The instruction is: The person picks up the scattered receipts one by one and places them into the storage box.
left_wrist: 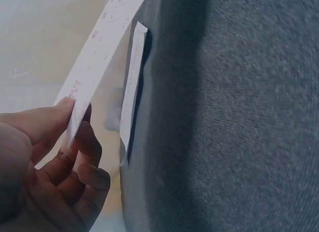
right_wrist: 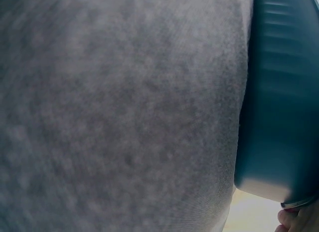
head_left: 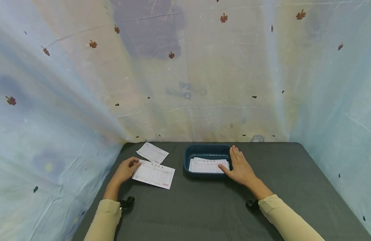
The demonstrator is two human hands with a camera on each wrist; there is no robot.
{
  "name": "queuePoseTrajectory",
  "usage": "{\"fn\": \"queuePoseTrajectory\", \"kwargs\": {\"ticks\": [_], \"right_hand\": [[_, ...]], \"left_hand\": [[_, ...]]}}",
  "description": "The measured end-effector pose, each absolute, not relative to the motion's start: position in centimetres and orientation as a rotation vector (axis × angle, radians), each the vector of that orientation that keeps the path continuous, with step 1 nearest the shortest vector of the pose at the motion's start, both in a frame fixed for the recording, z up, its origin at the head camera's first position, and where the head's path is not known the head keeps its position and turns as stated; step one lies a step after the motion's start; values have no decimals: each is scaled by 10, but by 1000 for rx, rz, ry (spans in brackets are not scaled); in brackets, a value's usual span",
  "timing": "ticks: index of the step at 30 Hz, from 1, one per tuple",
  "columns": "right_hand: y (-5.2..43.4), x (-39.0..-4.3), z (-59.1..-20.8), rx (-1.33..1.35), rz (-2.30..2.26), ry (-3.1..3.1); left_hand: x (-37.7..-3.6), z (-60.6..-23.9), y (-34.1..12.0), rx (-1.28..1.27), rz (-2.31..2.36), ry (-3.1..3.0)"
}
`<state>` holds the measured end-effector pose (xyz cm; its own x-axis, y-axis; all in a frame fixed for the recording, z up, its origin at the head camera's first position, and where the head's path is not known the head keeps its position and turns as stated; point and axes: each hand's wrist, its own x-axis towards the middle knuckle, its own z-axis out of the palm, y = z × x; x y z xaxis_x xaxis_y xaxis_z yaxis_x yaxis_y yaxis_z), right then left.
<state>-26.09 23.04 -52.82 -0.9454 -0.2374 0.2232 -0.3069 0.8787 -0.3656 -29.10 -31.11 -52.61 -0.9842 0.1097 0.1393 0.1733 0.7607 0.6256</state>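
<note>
My left hand (head_left: 126, 170) pinches the left edge of a white printed form (head_left: 155, 174) between thumb and fingers. In the left wrist view, the held form (left_wrist: 99, 52) slants up from the thumb, off the table. Another printed form (head_left: 152, 153) lies just behind it. A dark blue plastic tray (head_left: 207, 147) stands right of centre, holding a stack of similar forms (head_left: 206, 165). My right hand (head_left: 241, 167) rests at the tray's right end, fingers straight and thumb over the stack's edge. Only its fingertips by the rim show in the right wrist view.
A dark grey cloth covers the table (head_left: 185, 207). A pale patterned curtain (head_left: 203, 83) hangs behind and on both sides. Black wrist mounts (head_left: 127, 202) sit beneath both forearms.
</note>
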Motion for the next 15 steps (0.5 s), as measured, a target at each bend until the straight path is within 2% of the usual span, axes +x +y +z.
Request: {"fn": "queuePoseTrajectory", "kwargs": {"ticks": [15], "right_hand": [[232,-263,-531,427,604,-2879]], "left_hand": [[-288,-508,-296,-127,-1193,-2703]]}}
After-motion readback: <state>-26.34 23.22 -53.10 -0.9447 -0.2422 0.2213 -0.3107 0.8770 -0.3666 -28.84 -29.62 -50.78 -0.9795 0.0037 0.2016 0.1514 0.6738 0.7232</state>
